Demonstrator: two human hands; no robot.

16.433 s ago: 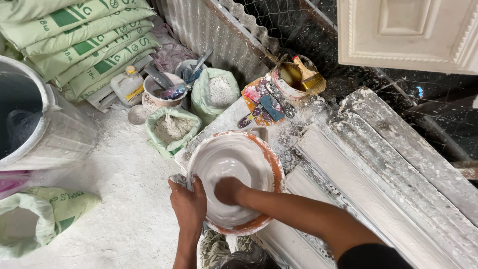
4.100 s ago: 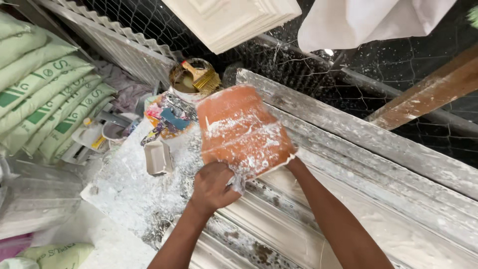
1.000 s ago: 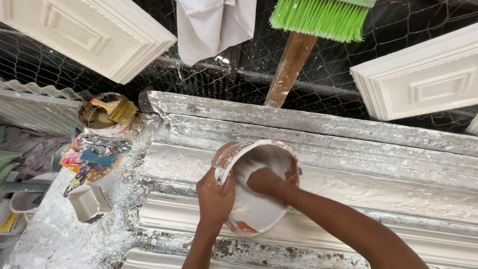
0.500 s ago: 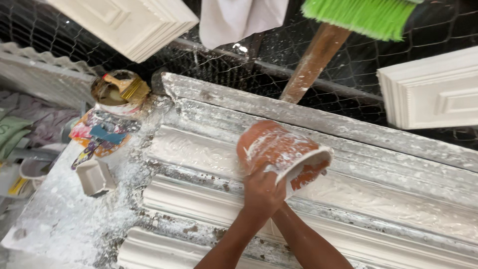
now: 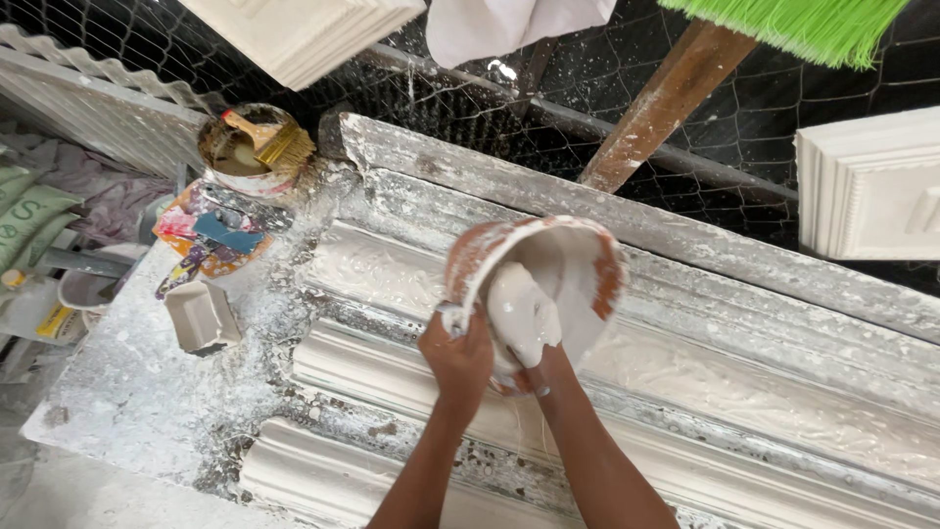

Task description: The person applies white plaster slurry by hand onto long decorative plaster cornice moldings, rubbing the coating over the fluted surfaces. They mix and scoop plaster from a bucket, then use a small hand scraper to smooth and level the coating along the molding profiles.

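**Plaster bowl held over the moulding form**

At the far left edge lie green printed sacks (image 5: 24, 211), only partly in view; their labels are cut off. Below them sits a small clear bottle with a yellow label (image 5: 29, 312). A flat, multicoloured printed packet (image 5: 211, 240) lies on the plaster-dusted white bench (image 5: 127, 392), just beside a small rectangular white tray (image 5: 201, 315). Behind the packet stands a round tin (image 5: 240, 157) with a wooden-handled brush (image 5: 269, 142) resting in it.

The left hand (image 5: 457, 358) is closed around the rim of the orange, plaster-coated flexible bowl (image 5: 539, 279), gripping its near-left edge. The right hand (image 5: 524, 313), coated in white plaster, is inside the bowl, fingers loosely curled against its inner wall; it grasps nothing that can be made out. The bowl is tilted above the long grey-white ridged moulding form (image 5: 705, 372).

Wire mesh (image 5: 470, 98) backs the bench. A wooden broom handle (image 5: 661, 103) with green bristles (image 5: 793, 24) leans over the form. White cast panels (image 5: 867, 181) rest at upper right.
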